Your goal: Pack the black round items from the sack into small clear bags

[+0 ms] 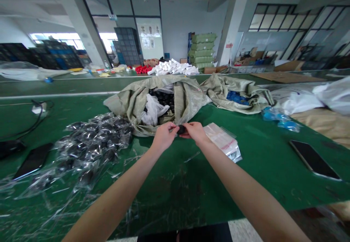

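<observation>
My left hand (pixel 163 135) and my right hand (pixel 195 131) meet over the green table (pixel 246 183), fingers pinched together on a small black part (pixel 181 129) held between them. Just behind the hands lies an open woven sack (pixel 136 101) with black parts and a crumpled clear liner inside. A stack of empty clear zip bags (pixel 224 141) rests right of my right hand. A heap of bagged black parts (pixel 93 143) lies to the left.
A phone (pixel 314 160) lies at the right, another phone (pixel 34 160) at the left near a black cable (pixel 35 120). A second sack (pixel 240 92) with blue parts sits behind right. White plastic bags, white boxes and red items lie farther back.
</observation>
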Demonstrator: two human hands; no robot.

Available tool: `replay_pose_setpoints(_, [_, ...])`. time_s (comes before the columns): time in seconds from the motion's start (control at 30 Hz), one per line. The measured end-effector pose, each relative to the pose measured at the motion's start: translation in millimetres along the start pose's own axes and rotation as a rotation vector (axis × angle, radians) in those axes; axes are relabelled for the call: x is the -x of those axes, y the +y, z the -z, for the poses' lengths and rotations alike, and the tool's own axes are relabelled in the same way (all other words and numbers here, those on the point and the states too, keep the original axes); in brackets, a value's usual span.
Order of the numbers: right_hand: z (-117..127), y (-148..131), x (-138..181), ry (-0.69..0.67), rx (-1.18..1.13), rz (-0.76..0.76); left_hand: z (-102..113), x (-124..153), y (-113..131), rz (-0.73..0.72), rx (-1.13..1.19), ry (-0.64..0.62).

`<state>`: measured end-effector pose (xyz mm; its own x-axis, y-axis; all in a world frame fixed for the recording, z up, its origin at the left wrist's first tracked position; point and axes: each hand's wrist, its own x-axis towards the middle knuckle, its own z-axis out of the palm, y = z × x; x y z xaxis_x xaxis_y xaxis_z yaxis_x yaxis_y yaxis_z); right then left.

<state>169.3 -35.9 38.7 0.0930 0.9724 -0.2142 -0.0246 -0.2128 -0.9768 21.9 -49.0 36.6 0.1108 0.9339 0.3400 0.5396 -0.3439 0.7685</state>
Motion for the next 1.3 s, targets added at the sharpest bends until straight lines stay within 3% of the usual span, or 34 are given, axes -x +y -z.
replay_pose_setpoints(0.43, [-1.5, -11.9, 7.0, -0.163, 0.048, -0.098, 16.2, 4.8, 4.0, 0.012, -0.03, -0.016])
replay_pose_setpoints(0.67, [-2.8, -14.6, 6.7, -0.207, 0.191, -0.024, 23.0, 7.0, 5.3, 0.019, -0.076, -0.002])
replay_pose_setpoints(1.0, [-10.3, -18.8, 8.0, -0.065, 0.561, 0.094, 29.6, 5.8, 3.6, 0.069, -0.144, -0.009])
replay_pose_setpoints(1.2, [-15.3, -35.6, 22.0, 0.124, 1.096, 0.392, 35.1, 7.7, 11.2, 0.064, -0.442, 0.058])
replay_pose_setpoints(1.3, [-22.2, -40.4, 29.1, 0.169, 1.195, 0.465, 35.8, 9.9, 17.4, 0.097, -0.579, 0.037])
